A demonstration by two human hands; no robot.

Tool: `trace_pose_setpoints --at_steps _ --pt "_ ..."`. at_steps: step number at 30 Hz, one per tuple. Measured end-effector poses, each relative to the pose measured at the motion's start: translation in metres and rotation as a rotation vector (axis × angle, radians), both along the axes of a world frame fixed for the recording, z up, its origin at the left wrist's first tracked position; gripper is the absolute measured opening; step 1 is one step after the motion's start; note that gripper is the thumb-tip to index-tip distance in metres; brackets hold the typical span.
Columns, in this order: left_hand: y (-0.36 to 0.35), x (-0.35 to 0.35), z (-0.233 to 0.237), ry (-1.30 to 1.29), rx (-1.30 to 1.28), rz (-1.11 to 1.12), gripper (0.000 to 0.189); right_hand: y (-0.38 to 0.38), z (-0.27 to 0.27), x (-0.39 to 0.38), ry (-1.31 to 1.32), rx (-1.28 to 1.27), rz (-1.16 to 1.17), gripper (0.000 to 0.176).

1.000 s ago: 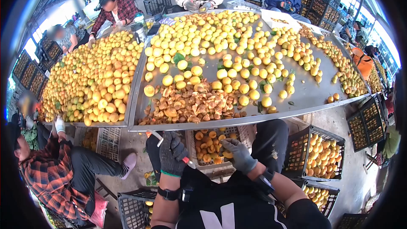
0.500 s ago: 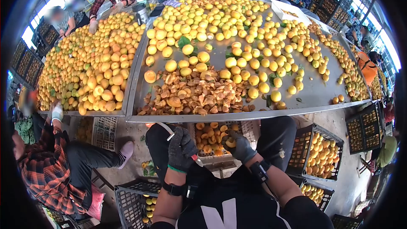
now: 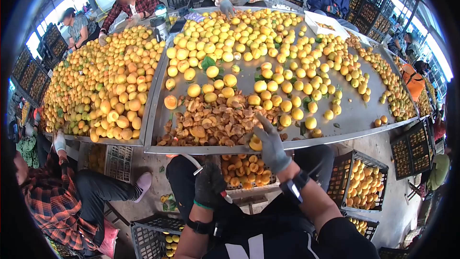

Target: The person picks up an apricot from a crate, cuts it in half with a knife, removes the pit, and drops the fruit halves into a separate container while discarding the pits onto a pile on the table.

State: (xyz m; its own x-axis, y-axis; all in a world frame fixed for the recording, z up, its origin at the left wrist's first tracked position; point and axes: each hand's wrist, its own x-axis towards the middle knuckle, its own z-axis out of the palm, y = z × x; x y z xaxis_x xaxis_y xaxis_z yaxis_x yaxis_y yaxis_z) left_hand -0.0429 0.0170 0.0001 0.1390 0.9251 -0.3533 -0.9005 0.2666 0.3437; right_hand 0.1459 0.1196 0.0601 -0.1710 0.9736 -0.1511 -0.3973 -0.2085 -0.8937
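My right hand (image 3: 273,147), in a grey glove, reaches over the near table edge beside a heap of brown apricot pits and scraps (image 3: 215,117). An orange apricot half (image 3: 256,143) is held at its thumb side, while the other fingers point toward the heap. My left hand (image 3: 209,182), in a dark glove with a green cuff, is closed low over my lap around a slim tool (image 3: 226,197) with a red part and pale tip; most of it is hidden. A crate of apricot halves (image 3: 243,171) stands between my knees, below the table edge.
Whole apricots (image 3: 220,41) cover much of the metal table (image 3: 354,97). A second table to the left is heaped with apricots (image 3: 105,81). Crates of fruit (image 3: 365,182) stand at right and lower left (image 3: 155,237). A co-worker in plaid (image 3: 52,201) sits left; others work across the table.
My right hand has moved from above the crate up to the pit heap with the apricot half. My left hand stays low. The co-worker opposite has reached a hand onto the table.
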Motion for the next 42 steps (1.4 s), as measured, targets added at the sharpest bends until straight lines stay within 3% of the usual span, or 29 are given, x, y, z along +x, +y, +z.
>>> trace_pose_setpoints --at_steps 4,7,11,13,15,17,19,21,23,26,28,30,32,36,38,39,41,42 --pt "-0.007 -0.006 0.002 0.101 0.028 0.015 0.020 -0.037 -0.015 0.019 0.008 -0.214 0.255 0.027" --pt "-0.004 -0.002 0.006 0.143 -0.030 0.007 0.018 -0.065 -0.088 0.023 -0.143 -0.297 0.024 0.028" --pt "0.000 0.011 0.009 0.178 -0.064 -0.042 0.016 -0.074 -0.111 0.040 -0.260 -0.371 -0.107 0.030" --pt "0.002 0.017 0.016 0.212 -0.077 -0.051 0.015 -0.071 -0.104 0.050 -0.635 -0.050 0.224 0.031" --pt "0.003 0.017 0.012 0.245 -0.099 -0.059 0.014 -0.058 -0.082 0.055 -0.527 -0.023 0.291 0.029" --pt "0.004 0.014 -0.003 0.135 -0.048 -0.105 0.012 -0.023 -0.050 0.063 -0.639 0.332 0.317 0.025" --pt "0.005 0.019 0.005 0.142 -0.109 -0.084 0.011 0.036 -0.049 0.076 -0.623 0.389 0.087 0.022" --pt "0.008 0.023 0.013 0.153 -0.162 -0.064 0.011 0.089 0.005 0.082 -1.137 0.626 -0.046 0.022" --pt "0.008 0.025 0.015 0.290 -0.161 -0.094 0.010 0.140 0.005 0.088 -1.399 0.646 -0.114 0.027" --pt "0.010 0.027 0.016 0.276 -0.211 -0.098 0.010 0.196 -0.004 0.083 -1.463 0.663 -0.054 0.030" --pt "0.013 0.027 0.015 0.269 -0.218 -0.099 0.010 0.224 -0.024 0.069 -1.626 0.693 -0.002 0.042" --pt "0.014 0.027 0.009 0.258 -0.226 -0.116 0.011 0.232 -0.044 0.053 -1.734 0.721 -0.020 0.046" --pt "0.017 0.026 0.001 0.304 -0.283 -0.149 0.010 0.215 -0.051 0.037 -1.897 0.584 0.155 0.052" --pt "0.020 0.038 0.016 0.436 -0.483 -0.023 0.025 0.196 -0.047 0.046 -1.873 0.805 0.047 0.046" --pt "0.017 0.035 0.014 0.689 -0.197 -0.094 0.021 0.196 -0.019 0.058 -1.605 0.632 0.254 0.037" --pt "0.015 0.035 0.006 0.687 -0.204 -0.091 0.021 0.207 -0.014 0.065 -1.604 0.632 0.263 0.037" --pt "0.010 0.035 -0.010 1.014 0.034 -0.082 0.015 0.237 -0.004 0.079 -1.479 0.372 0.321 0.026" --pt "0.009 0.036 -0.012 1.015 0.025 -0.081 0.015 0.257 -0.009 0.085 -1.580 0.424 0.162 0.023"
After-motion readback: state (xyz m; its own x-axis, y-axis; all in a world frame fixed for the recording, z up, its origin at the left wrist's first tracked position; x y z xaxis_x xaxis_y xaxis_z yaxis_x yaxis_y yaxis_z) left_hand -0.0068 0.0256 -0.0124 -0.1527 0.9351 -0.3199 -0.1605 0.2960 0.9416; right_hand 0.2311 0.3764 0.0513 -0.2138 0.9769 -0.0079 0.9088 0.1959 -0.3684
